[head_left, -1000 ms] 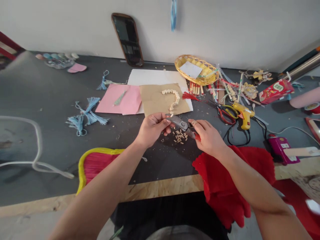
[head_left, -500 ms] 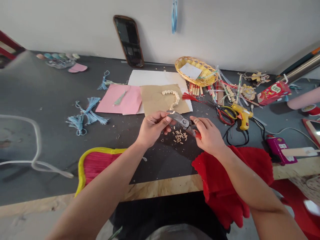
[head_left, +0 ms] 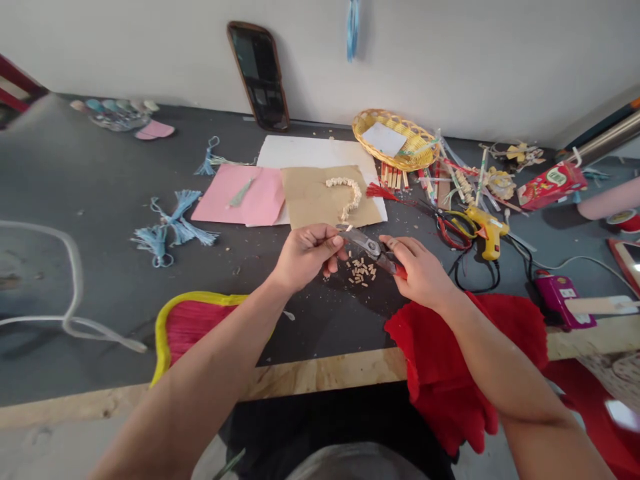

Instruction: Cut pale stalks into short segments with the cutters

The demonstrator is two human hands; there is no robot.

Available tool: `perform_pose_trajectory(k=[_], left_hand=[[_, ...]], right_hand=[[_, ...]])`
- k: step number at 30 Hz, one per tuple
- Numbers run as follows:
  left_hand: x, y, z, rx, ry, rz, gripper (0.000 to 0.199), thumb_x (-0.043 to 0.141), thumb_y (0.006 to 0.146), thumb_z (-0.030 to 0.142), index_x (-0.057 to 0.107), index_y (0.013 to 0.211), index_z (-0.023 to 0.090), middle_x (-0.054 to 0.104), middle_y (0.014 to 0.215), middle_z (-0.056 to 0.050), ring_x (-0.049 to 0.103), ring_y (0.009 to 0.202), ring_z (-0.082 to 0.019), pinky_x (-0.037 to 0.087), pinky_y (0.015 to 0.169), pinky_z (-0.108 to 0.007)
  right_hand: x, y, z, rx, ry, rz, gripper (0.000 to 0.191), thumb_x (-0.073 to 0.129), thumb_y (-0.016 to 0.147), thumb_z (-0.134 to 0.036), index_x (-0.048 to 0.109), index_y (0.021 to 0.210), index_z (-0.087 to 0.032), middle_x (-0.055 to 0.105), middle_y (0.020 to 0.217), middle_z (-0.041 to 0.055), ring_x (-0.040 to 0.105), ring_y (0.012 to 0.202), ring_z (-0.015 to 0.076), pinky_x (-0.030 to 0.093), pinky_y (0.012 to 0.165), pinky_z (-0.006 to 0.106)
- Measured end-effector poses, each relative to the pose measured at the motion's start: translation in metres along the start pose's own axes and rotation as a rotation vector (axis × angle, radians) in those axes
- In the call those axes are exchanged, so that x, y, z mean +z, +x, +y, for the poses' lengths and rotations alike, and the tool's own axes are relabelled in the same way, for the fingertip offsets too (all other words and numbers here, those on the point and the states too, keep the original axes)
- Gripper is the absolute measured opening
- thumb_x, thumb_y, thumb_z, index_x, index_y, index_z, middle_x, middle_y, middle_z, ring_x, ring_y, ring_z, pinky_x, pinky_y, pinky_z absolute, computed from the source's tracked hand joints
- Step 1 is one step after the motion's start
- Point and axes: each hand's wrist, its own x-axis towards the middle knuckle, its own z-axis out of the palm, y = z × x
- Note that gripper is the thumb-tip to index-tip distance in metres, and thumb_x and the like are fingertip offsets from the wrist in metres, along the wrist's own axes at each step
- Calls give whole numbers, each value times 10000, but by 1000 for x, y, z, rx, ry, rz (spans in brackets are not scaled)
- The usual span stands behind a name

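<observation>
My right hand [head_left: 417, 270] is closed around the red handles of pruning shears [head_left: 369, 245], whose blades point left toward my other hand. My left hand [head_left: 313, 253] is pinched at the blade end, where the tip of a small pale stick [head_left: 349, 228] shows; the fingers hide most of it. Below the shears, several short cut stick pieces [head_left: 361, 272] lie in a loose pile on the dark table. Just beyond my hands, a curved row of pale little pieces [head_left: 356, 193] rests on brown paper [head_left: 305, 193].
Blue tassels [head_left: 173, 227] and pink paper [head_left: 215, 193] lie left. A wicker basket [head_left: 425, 157], a yellow glue gun [head_left: 490, 233] with its cord, scissors [head_left: 447, 227] and a juice carton [head_left: 550, 185] stand right. Red cloth [head_left: 470, 367] hangs over the front edge. A phone [head_left: 260, 77] leans on the wall.
The whole view has shifted very slightly. Both hands keep nearly the same place around the shears and the small stick.
</observation>
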Motion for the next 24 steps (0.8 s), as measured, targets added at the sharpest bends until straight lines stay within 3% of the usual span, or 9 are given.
perform_pose_trajectory(k=[8, 12, 16, 24], left_hand=[[5, -1, 0, -9, -38, 36, 297, 738, 774, 410, 623, 711, 144, 658, 614, -8, 521, 405, -57, 434, 359, -161], [7, 2, -3, 35, -43, 97, 284, 775, 736, 387, 646, 814, 147, 702, 697, -24, 609, 516, -84, 501, 457, -174], [6, 3, -5, 70, 5, 144, 221, 749, 755, 343, 659, 821, 152, 715, 716, -32, 641, 555, -101, 501, 460, -175], [4, 0, 3, 10, 55, 56, 194, 697, 796, 312, 630, 727, 143, 694, 661, -42, 618, 490, -96, 514, 446, -188]], right_hand=[[6, -1, -8, 112, -13, -3, 501, 490, 775, -58, 504, 1258, -193, 641, 1124, 111, 613, 1048, 270, 540, 920, 440], [6, 1, -7, 110, -54, 27, 559, 504, 784, -90, 458, 1331, -194, 616, 1143, 123, 587, 1074, 280, 524, 940, 463], [4, 1, -7, 93, -99, 9, 660, 517, 767, -89, 393, 1409, -178, 598, 1171, 138, 558, 1097, 299, 517, 940, 480], [1, 0, -3, 76, -54, -51, 737, 517, 737, -79, 349, 1447, -185, 568, 1253, 145, 523, 1151, 314, 512, 935, 500]])
